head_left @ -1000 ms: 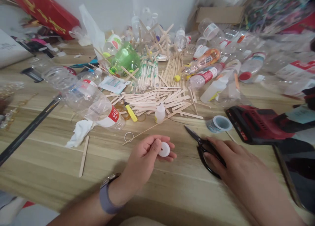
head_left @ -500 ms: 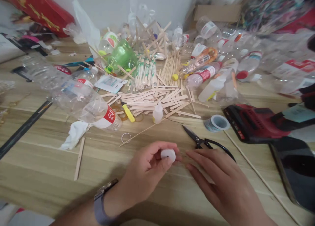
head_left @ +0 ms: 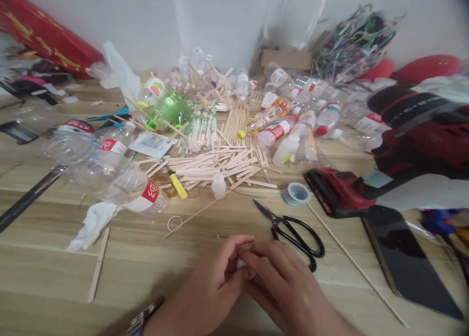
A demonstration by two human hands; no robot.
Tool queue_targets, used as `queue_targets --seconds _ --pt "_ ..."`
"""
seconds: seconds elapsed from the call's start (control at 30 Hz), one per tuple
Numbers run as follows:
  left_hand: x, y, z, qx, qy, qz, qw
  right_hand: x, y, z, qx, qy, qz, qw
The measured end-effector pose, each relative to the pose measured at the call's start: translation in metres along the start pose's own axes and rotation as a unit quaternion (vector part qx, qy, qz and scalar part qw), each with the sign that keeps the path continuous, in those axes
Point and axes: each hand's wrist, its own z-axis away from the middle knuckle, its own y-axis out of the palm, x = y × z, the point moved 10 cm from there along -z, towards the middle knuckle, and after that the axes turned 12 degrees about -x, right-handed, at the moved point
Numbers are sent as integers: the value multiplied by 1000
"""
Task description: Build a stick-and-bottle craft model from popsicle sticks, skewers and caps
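My left hand (head_left: 212,289) and my right hand (head_left: 284,289) meet at the near edge of the wooden table (head_left: 146,272), fingers pressed together around a small white bottle cap (head_left: 241,263), of which only a sliver shows between them. The left fingers curl round the cap; the right fingertips lie over it from the right. A watch sits on my left wrist. Black scissors (head_left: 293,231) lie on the table just beyond my right hand, blades pointing away to the left.
A heap of wooden craft sticks (head_left: 216,160) and skewers fills the middle, ringed by empty plastic bottles (head_left: 120,179). A small white glue bottle (head_left: 219,185), a tape roll (head_left: 296,194), a red power tool (head_left: 340,192), a dark phone (head_left: 406,262), a long skewer (head_left: 355,265).
My right hand left the scissors and came left onto the white cap held by my left hand. Both hands drew nearer to me, and the view tilted up.
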Motion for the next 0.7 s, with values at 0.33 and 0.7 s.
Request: queue_targets --seconds 0.33,0.7 --pt "-8 4 -3 -11 23 -22 999 11 -4 2 -31 -46 14 998" --pt "-22 4 4 -3 36 -74 997 17 -10 1 -64 -70 23 995"
